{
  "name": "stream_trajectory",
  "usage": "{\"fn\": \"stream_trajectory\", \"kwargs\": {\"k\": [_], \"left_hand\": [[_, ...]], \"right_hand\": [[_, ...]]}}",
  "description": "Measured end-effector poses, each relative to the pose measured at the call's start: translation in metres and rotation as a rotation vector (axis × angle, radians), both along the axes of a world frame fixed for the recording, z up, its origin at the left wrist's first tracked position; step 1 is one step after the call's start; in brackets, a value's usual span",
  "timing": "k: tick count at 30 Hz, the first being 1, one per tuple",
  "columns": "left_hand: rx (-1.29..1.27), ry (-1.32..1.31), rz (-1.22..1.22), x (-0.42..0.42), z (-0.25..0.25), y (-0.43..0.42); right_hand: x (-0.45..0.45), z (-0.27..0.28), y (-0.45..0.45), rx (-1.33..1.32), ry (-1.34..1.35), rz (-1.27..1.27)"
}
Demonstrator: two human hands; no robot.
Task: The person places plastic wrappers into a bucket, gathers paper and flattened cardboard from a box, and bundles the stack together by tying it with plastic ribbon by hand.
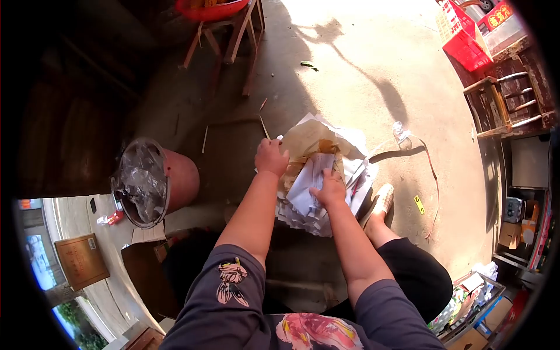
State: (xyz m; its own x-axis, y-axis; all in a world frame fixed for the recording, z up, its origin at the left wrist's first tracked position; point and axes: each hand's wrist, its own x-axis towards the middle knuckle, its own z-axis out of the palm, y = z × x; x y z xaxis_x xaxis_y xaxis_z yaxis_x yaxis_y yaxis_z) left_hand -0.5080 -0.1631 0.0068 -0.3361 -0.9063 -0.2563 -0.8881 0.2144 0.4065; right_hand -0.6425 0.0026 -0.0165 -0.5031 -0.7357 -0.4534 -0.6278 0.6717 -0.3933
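Evidently, two hands meet on one heap of paper

Both hands are on a single pile of papers (303, 204), which sits low in front of the person, between the two arms. Its sheets are too many and too overlapped to count; most are white, with one large tan sheet (300, 139) across the far side and one folded white sheet (304, 185) near the middle.

The left hand (272, 157) reaches forward to the pile's left edge, its fingers bent and partly apart beside the tan sheet; whether they pinch it, I cannot tell. The right hand (331, 188) lies lower and nearer, back upward, thumb spread away from the fingers, part open and touching the folded white sheet. Both forearms slant inward, the left one reaching farther.

To the left stands one pink bucket (182, 182) holding clear plastic (143, 181), well apart from the pile. One bare lower leg with a patterned shoe (382, 201) shows just right of the papers. Farther right, one small yellow piece (419, 205) lies on the floor (344, 76). Beyond, one red basin (211, 9) rests on one wooden stool (234, 44), and one red basket (465, 41) stands at the far right.
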Motion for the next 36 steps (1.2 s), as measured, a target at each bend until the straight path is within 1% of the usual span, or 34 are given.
{"fn": "stream_trajectory", "kwargs": {"k": [1,2,3,4,6,8,10,12,13,14,15,16,18,19,21,22,24,25,27,28,30,31,33,35,36], "left_hand": [[0.011,-0.011,0.005,0.003,-0.019,0.005],[-0.045,-0.115,-0.066,0.007,-0.045,0.016],[-0.105,-0.215,-0.135,0.011,-0.067,0.025],[0.048,-0.268,-0.135,0.013,-0.071,0.031],[0.29,-0.246,-0.074,0.02,-0.07,0.051],[0.31,-0.199,-0.026,0.031,-0.078,0.069],[0.322,-0.153,0.023,0.035,-0.084,0.071],[0.306,-0.088,0.045,0.04,-0.089,0.068],[0.309,-0.091,0.058,0.044,-0.09,0.065],[0.329,-0.035,0.052,0.047,-0.091,0.059],[0.347,0.025,0.043,0.048,-0.092,0.05],[0.351,0.026,0.05,0.051,-0.094,0.04],[0.537,0.09,0.048,0.059,-0.101,0.02],[0.441,0.128,0.107,0.062,-0.113,0.013],[0.314,0.263,0.551,0.059,-0.161,-0.008],[0.32,0.268,0.556,0.055,-0.169,-0.022],[0.428,0.378,0.772,0.042,-0.186,-0.049],[0.438,0.381,0.771,0.033,-0.176,-0.059],[0.283,0.048,0.511,0.017,-0.163,-0.069],[0.297,0.048,0.504,0.014,-0.172,-0.072],[0.03,0.097,0.139,0.023,-0.183,-0.069],[0.025,0.093,0.126,0.03,-0.183,-0.068],[0.195,0.38,0.514,0.044,-0.177,-0.055],[0.313,1.079,1.25,0.059,-0.176,-0.018],[0.327,1.194,1.382,0.061,-0.147,-0.002]], "right_hand": [[0.0,-0.012,-0.005,0.072,0.02,0.014],[0.002,-0.021,-0.008,0.143,0.042,0.034],[0.0,-0.016,-0.011,0.174,-0.006,0.011],[-0.003,-0.02,-0.011,0.204,-0.036,-0.009],[-0.009,-0.025,-0.012,0.301,-0.032,-0.054],[-0.006,-0.011,-0.021,0.329,-0.05,-0.037],[0.007,0.003,-0.035,0.32,0.014,-0.009],[0.015,-0.009,-0.04,0.307,0.017,0.021],[0.021,-0.012,-0.04,0.344,0.064,0.061],[0.025,-0.015,-0.041,0.38,0.112,0.094],[0.026,-0.018,-0.043,0.409,0.103,0.088],[0.025,-0.019,-0.047,0.413,0.105,0.095],[0.023,-0.019,-0.052,0.437,0.128,0.133],[0.021,-0.02,-0.056,0.441,0.134,0.139],[0.017,-0.021,-0.062,0.473,0.138,0.187],[0.017,-0.021,-0.065,0.479,0.145,0.191],[0.016,-0.026,-0.072,0.518,0.165,0.255],[0.014,-0.03,-0.073,0.517,0.156,0.255],[0.012,-0.032,-0.073,0.517,0.15,0.261],[0.011,-0.031,-0.073,0.506,0.138,0.271],[0.012,-0.035,-0.065,0.494,0.139,0.267],[0.013,-0.035,-0.068,0.489,0.144,0.262],[0.013,-0.032,-0.069,0.47,0.15,0.245],[0.015,-0.029,-0.065,0.464,0.15,0.246],[0.017,-0.022,-0.064,0.458,0.148,0.229]]}}
